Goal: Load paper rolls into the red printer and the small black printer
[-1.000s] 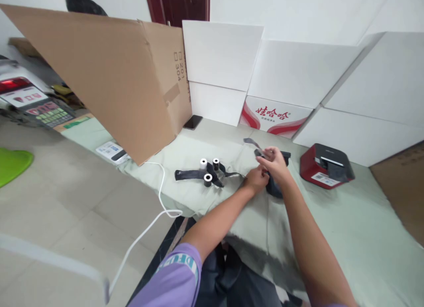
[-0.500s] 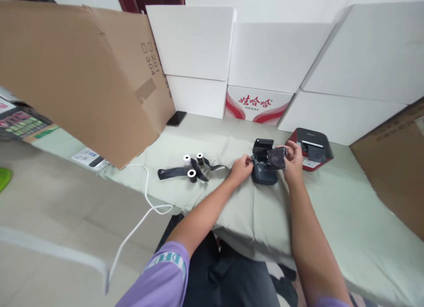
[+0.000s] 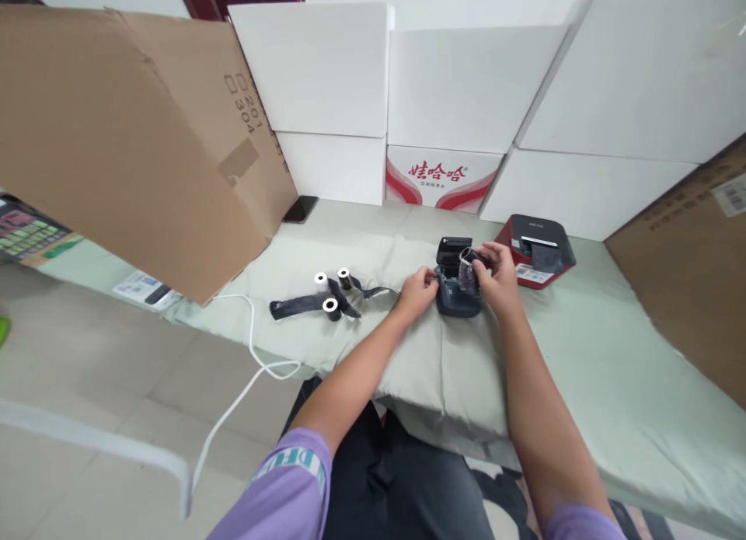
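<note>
A person in purple sleeves works with both hands over a table with a pale green cloth. The right hand has its fingers pinched around a small dark roll. The roll is up in the air, just over the right side of a little dark machine. The machine sits on the cloth, and its black lid stands up at the back. The left hand is bent and narrow, with its fingertips at the machine's left side. It is hard to tell if they grip it.

To the left, three small rolls stand close together among dark strips. A red and black machine sits behind the right hand, near the white boxes.
</note>
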The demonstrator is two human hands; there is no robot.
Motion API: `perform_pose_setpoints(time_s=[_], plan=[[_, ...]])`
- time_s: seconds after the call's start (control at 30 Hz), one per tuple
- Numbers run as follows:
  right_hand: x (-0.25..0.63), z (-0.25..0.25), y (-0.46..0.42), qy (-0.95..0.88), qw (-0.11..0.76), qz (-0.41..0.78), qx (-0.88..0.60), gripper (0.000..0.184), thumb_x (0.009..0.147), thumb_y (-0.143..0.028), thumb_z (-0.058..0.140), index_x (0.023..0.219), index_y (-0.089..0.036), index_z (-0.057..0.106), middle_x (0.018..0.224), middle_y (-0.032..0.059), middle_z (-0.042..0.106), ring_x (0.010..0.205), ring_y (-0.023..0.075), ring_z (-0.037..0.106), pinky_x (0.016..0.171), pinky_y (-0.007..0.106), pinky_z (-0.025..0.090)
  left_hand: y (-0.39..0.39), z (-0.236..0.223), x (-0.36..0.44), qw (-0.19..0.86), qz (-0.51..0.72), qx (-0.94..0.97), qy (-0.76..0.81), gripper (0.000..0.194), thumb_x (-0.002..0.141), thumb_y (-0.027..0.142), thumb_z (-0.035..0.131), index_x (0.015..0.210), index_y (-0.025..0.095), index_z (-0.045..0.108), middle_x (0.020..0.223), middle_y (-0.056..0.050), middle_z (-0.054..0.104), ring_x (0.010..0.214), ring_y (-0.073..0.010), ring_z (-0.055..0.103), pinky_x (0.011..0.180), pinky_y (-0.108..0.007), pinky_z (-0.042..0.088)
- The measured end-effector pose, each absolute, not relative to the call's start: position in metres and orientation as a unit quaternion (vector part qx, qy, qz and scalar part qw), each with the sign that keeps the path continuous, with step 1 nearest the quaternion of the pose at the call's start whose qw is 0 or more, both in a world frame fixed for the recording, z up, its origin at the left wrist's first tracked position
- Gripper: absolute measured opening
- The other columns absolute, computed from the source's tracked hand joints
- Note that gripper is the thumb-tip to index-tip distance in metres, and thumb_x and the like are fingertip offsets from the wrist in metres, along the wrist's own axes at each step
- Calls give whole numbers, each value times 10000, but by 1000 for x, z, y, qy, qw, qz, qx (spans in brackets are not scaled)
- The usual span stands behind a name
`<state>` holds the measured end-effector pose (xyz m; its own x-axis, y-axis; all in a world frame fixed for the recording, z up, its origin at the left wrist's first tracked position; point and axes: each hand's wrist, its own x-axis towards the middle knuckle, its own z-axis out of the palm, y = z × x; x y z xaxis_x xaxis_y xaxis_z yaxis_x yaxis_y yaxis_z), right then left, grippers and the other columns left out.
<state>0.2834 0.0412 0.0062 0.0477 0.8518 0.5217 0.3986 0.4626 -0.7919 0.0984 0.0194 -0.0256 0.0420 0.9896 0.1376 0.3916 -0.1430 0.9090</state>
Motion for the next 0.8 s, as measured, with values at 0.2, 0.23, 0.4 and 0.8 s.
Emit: perform_pose_setpoints(time_s=[0.2, 0.23, 0.4, 0.8], plan=[[275, 7, 39, -735, 436, 162, -494, 245, 853, -276, 555, 1051, -234, 693, 1095, 90, 732, 1070, 292, 614, 1004, 512, 446, 20, -28, 98, 363, 429, 625, 542, 123, 845, 116, 560, 921, 200, 606, 755, 18, 663, 710, -132, 600, 696, -233, 439], [274, 5, 39, -742, 411, 153, -507, 248, 849, -261, 548, 1044, -239, 701, 1095, 90, 734, 1106, 309, 590, 1032, 544, 413, 20, -28, 98, 365, 430, 625, 540, 122, 843, 117, 562, 921, 201, 604, 752, 20, 661, 707, -132, 599, 696, -233, 439], [271, -6, 43, -732, 341, 157, -569, 262, 817, -213, 521, 963, -251, 735, 1092, 92, 702, 1159, 341, 530, 1070, 612, 336, 20, -28, 98, 370, 432, 626, 533, 127, 846, 115, 551, 924, 203, 601, 747, 23, 655, 695, -129, 593, 693, -236, 438], [280, -35, 65, -479, 543, 412, -553, 696, 790, -628, 603, 1382, -291, 457, 1316, 73, 588, 1200, 243, 592, 1045, 410, 469, 23, -33, 100, 361, 476, 624, 503, 214, 835, 147, 620, 1042, 196, 602, 914, -10, 664, 682, -111, 582, 705, -252, 478]])
